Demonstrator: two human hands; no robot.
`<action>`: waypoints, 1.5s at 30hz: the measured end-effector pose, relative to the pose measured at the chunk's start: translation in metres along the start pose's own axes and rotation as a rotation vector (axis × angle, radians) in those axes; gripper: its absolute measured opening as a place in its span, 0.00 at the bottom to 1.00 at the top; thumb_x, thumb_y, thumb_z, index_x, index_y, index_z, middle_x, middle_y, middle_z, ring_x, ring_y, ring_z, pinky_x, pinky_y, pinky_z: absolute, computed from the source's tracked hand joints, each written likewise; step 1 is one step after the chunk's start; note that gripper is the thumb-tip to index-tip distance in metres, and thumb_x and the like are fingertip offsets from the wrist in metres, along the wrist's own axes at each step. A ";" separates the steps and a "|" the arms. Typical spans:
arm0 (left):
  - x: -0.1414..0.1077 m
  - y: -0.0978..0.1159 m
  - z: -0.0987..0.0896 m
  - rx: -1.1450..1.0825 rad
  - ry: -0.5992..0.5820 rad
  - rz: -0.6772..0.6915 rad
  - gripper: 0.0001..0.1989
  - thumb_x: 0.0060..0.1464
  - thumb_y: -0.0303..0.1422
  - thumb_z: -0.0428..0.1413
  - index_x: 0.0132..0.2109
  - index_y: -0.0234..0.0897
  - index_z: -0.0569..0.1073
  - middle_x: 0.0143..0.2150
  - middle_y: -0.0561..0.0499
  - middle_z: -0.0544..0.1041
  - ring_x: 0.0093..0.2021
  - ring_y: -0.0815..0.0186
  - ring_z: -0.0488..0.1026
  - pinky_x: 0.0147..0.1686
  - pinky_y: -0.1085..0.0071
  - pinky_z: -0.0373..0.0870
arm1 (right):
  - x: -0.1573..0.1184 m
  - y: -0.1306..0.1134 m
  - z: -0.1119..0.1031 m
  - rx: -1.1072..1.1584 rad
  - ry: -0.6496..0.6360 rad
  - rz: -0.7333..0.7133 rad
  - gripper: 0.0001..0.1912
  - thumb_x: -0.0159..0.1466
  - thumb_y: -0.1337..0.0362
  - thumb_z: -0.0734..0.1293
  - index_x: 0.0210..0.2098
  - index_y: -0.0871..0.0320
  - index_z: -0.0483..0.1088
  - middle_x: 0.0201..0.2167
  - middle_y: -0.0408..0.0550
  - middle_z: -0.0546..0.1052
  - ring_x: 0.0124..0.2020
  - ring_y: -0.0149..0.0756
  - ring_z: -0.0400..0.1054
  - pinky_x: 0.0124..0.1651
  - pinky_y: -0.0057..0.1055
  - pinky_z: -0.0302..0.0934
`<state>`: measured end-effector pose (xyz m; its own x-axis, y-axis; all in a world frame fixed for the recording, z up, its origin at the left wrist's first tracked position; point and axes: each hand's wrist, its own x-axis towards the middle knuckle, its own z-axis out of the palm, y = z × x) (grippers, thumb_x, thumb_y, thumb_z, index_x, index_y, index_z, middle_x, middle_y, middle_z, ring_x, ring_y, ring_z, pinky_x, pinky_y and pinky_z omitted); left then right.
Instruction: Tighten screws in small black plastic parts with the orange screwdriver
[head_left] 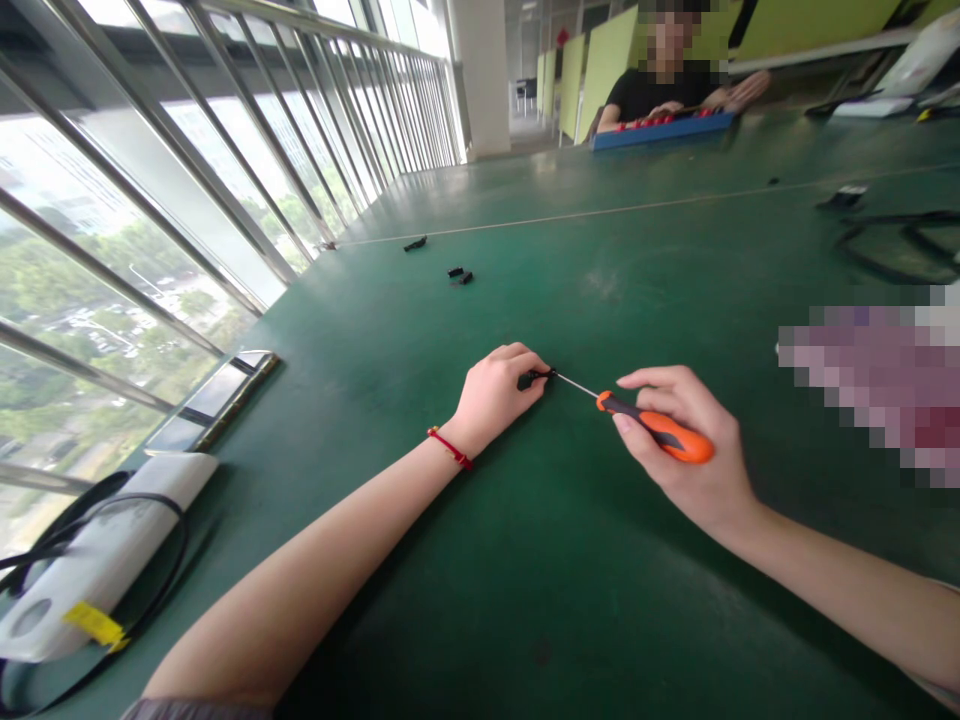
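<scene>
My left hand rests low over the green table, its fingers closed on a small black part whose exact kind I cannot make out. In my right hand is a screwdriver with an orange and dark grey handle. Its thin metal shaft points left, and the tip meets the black part at my left fingertips. Whether the tip sits in a screw is too small to tell. A red cord bracelet circles my left wrist.
Small black pieces and another black piece lie farther up the table. At left are a white power strip with black cable and a metal railing. A person sits across behind a blue tray. Black cables lie right.
</scene>
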<state>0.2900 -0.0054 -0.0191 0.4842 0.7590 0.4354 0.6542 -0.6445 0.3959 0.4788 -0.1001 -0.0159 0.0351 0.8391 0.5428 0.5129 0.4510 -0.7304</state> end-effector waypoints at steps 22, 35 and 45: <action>-0.001 0.000 0.000 0.025 -0.007 0.011 0.05 0.51 0.27 0.55 0.36 0.38 0.75 0.39 0.51 0.76 0.40 0.66 0.73 0.40 0.71 0.71 | 0.001 -0.001 0.000 0.003 0.012 -0.022 0.12 0.57 0.66 0.67 0.41 0.54 0.65 0.25 0.41 0.70 0.27 0.34 0.68 0.33 0.33 0.65; -0.001 0.001 -0.001 0.048 -0.010 0.019 0.05 0.52 0.28 0.54 0.36 0.38 0.75 0.39 0.51 0.76 0.40 0.66 0.73 0.40 0.71 0.71 | 0.000 0.000 0.000 -0.044 -0.004 -0.028 0.08 0.58 0.65 0.67 0.37 0.53 0.66 0.26 0.43 0.73 0.27 0.35 0.69 0.32 0.33 0.65; -0.001 0.002 -0.001 0.050 -0.013 0.006 0.05 0.52 0.28 0.54 0.36 0.38 0.75 0.39 0.51 0.76 0.39 0.66 0.73 0.39 0.71 0.70 | 0.000 0.000 0.001 -0.029 0.008 -0.019 0.10 0.57 0.64 0.68 0.38 0.53 0.66 0.24 0.42 0.71 0.27 0.35 0.68 0.32 0.34 0.65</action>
<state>0.2903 -0.0069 -0.0182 0.4953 0.7567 0.4267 0.6796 -0.6435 0.3522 0.4782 -0.0996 -0.0159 0.0322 0.8280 0.5597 0.5383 0.4575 -0.7078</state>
